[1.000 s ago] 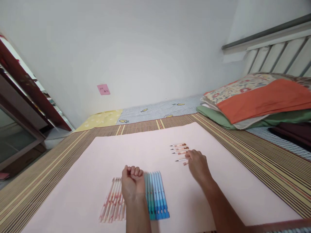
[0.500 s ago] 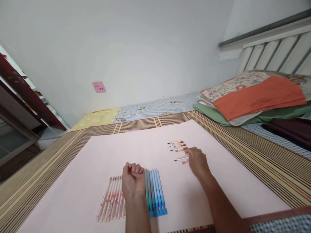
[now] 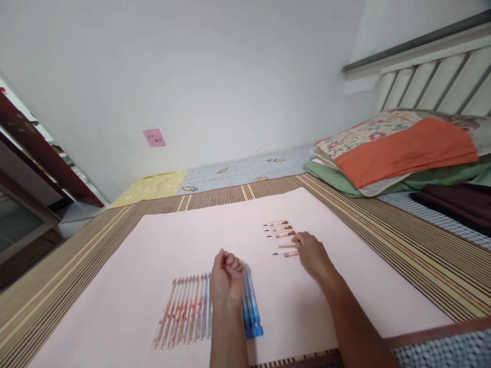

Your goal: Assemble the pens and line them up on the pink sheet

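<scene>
A pink sheet (image 3: 153, 245) covers the striped mat. On it lies a row of pink pens (image 3: 186, 312), and next to them a row of blue pens (image 3: 251, 312). My left hand (image 3: 227, 278) hovers over the blue pens with its fingers curled into a loose fist; nothing shows in it. Farther right lie several short orange pen parts with dark tips (image 3: 279, 230). My right hand (image 3: 312, 253) rests palm down beside them, its fingertips pinching one orange pen part (image 3: 287, 252).
The striped woven mat (image 3: 402, 240) lies on a bed. Folded bedding and an orange pillow (image 3: 402, 151) are stacked at the right. A white wall with a pink sticky note (image 3: 154, 137) stands behind. A dark wooden cabinet (image 3: 26, 168) is at the left.
My left hand has shifted to the right, from the pink pens onto the blue ones, uncovering more pink pens. My right hand has stayed at the orange parts. The camera has tilted slightly.
</scene>
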